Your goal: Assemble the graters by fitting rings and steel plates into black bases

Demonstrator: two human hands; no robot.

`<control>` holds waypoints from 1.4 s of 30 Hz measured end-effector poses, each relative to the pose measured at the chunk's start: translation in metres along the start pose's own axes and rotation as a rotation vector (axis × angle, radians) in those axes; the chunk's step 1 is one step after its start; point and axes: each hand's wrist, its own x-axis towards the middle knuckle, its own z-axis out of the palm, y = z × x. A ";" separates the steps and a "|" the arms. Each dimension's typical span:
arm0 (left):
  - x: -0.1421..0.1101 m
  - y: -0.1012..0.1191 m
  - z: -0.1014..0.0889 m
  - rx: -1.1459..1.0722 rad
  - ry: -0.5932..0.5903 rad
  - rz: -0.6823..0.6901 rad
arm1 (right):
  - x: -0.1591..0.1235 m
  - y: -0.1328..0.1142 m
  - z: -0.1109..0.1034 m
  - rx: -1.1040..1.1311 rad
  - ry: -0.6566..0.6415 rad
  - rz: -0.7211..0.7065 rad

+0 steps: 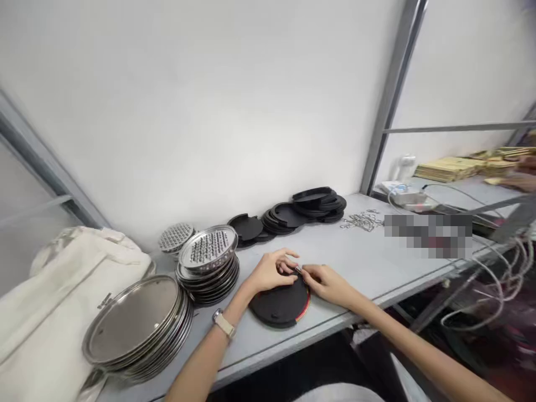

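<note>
Cream-banded wristwatch (223, 322), silver-toned case, bare forearms, ringless right hand (324, 283)

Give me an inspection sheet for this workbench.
Surface: grey table; part at right blurred out.
Job's things: black disc with red edging, small metal piece at its far edge.
Clutter: metal lids, grater plates and black rings stacked; loose metal bits; white cloth.
Hands: left hand over disc; right hand fingertips at metal piece; grip unclear.
Cables: white cables looping at right.
Surroundings: white wall, metal frame, yellow stack, another person's hand.
</note>
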 end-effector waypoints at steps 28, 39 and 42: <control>-0.002 0.006 0.003 0.060 0.034 0.000 | -0.001 -0.007 -0.004 0.002 0.020 -0.010; 0.001 0.002 0.004 0.058 0.088 -0.017 | -0.002 -0.004 -0.003 0.013 0.020 0.007; 0.001 0.001 0.005 0.051 0.079 -0.020 | -0.002 -0.005 -0.004 0.022 0.010 -0.003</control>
